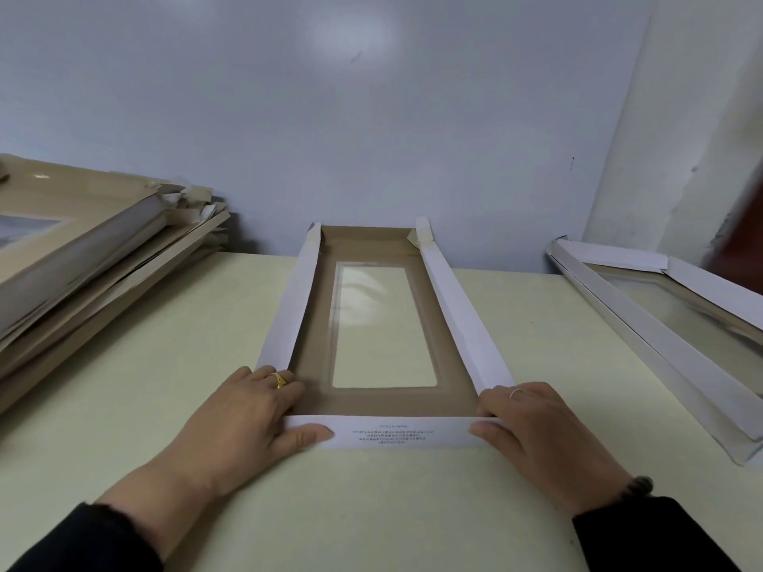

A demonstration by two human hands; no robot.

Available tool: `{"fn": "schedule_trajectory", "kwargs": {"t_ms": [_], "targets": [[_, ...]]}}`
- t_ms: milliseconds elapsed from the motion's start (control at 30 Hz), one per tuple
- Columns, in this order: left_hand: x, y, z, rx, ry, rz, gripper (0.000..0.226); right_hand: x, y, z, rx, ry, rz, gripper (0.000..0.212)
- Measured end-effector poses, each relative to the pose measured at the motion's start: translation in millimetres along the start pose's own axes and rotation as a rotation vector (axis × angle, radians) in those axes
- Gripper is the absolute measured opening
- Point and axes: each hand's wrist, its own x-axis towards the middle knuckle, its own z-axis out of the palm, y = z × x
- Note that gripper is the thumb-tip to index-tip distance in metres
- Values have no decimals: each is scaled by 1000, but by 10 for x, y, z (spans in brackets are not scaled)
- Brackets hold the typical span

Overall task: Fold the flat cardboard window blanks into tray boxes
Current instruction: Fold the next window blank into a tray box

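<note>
A long cardboard window blank (382,400) lies lengthwise in the middle of the table, brown inside with a clear film window. Its two long white side walls are folded up and the far end wall stands. The near end flap (398,434), white with small print, lies bent at the front. My left hand (252,410) grips the near left corner, thumb on the flap and fingers on the side wall. My right hand (536,427) holds the near right corner the same way.
A thick stack of flat brown blanks (82,258) fills the left of the pale table (371,509). A folded white tray box (660,336) lies at the right. A blue-grey wall stands right behind the table.
</note>
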Motion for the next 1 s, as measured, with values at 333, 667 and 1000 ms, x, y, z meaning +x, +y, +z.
{"fn": "schedule_trajectory", "kwargs": {"t_ms": [333,667,1000], "targets": [[-69,26,9,-171,117,-73,67,3,-33,-13,-37,-24,13,24],[-94,28,35,-172,72,-146,75,-9,-26,0,0,-51,50,31],[-99,-49,6,-210,-56,-127,62,-11,-225,-127,117,-78,71,32]]}}
